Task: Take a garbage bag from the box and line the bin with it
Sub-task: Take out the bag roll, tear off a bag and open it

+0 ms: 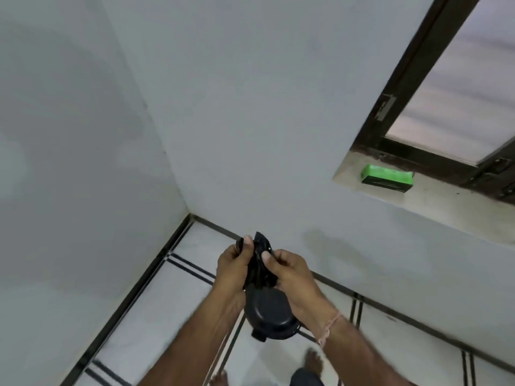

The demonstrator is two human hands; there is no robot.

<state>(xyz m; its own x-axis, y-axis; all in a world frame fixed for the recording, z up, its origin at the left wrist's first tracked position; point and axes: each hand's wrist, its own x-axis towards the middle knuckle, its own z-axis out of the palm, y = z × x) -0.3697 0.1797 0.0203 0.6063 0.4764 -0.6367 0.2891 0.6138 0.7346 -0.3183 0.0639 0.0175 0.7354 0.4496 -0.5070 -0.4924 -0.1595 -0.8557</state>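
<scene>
A: Head view: we see 2 hands raised together, the left hand and right hand both pinching a crumpled black garbage bag between thumbs and fingers.

B: Below them we see the dark bin on the tiled floor. The green box rests on the windowsill, well apart.

It was a room in a home: plain white walls, a tiled floor with dark lines, a dark-framed window, and bare feet on the floor.
</scene>
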